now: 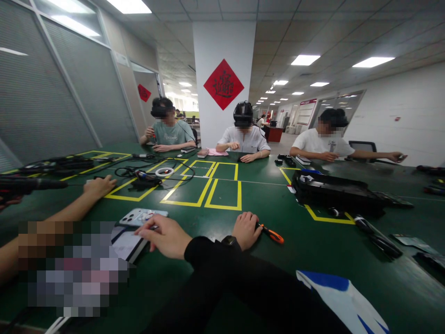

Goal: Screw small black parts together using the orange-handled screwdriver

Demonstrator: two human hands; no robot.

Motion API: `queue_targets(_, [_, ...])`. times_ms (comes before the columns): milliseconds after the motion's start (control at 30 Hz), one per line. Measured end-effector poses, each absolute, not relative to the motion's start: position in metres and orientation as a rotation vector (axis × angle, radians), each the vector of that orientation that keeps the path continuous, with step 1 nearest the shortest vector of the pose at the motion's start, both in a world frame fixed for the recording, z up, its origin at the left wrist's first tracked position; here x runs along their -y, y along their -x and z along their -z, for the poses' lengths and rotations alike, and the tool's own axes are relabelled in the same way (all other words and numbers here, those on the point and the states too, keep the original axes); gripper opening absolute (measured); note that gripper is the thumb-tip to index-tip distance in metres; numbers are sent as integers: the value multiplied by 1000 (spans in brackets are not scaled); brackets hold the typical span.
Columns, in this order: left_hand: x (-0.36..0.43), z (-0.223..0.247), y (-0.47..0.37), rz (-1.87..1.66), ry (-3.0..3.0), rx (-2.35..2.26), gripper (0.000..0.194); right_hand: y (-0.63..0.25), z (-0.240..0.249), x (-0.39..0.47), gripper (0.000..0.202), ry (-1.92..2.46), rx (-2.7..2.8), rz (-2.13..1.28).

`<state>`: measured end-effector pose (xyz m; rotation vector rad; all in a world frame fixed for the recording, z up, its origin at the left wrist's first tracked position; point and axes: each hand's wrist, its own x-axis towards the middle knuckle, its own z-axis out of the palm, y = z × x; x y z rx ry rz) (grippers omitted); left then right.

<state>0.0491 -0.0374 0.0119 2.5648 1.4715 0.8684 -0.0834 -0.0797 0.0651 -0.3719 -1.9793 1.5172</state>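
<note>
My arms cross in front of me. My right hand (168, 235) reaches left over a white notebook-like item with dark edges (128, 243), its fingers loosely bent and apart. I cannot tell whether they touch it. Just behind it lies a phone in a pale blue case (141, 216). My left hand (245, 230), with a dark watch (231, 241) on the wrist, rests palm down on the green table. Against its thumb side lies a tool with an orange and black handle (273, 234), its far end hidden by the hand.
A neighbour's forearm (69, 204) and a dark drill (31, 184) come in from the left. Cables (141, 174) and a white ring roll (164, 172) lie mid-table. A long black housing (333, 190) is at right, a blue-white packet (342, 297) near front. Several people sit opposite.
</note>
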Motion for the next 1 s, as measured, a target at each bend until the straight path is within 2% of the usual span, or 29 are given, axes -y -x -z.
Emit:
queue_targets(67, [37, -12, -48, -885, -2552, -1466, 25, 52, -73, 97, 29, 398, 1977, -1492])
queue_targets(200, [30, -14, -38, -865, -2542, -1464, 26, -44, -95, 127, 10, 424, 2141, -1250])
queue_targets(300, [21, -12, -26, -837, -2511, -1516, 29, -139, -107, 122, 17, 746, 2176, -977])
queue_targets(400, [14, -7, -19, -888, -2449, -1636, 35, -255, -100, 99, 22, 1201, 2058, -399])
queue_targets(500, [11, -2, -19, -878, -2431, -1680, 37, -373, -72, 80, 24, 1634, 1741, 171])
queue_targets(600, [12, 0, -21, -854, -2435, -1702, 37, -460, -38, 76, 27, 1836, 1500, 540])
queue_targets(700, [12, -1, -21, -843, -2434, -1710, 36, -499, -17, 78, 24, 1913, 1476, 602])
queue_targets(1000, [11, -1, -21, -834, -2440, -1687, 37, -516, -3, 74, 31, 1991, 1418, 518])
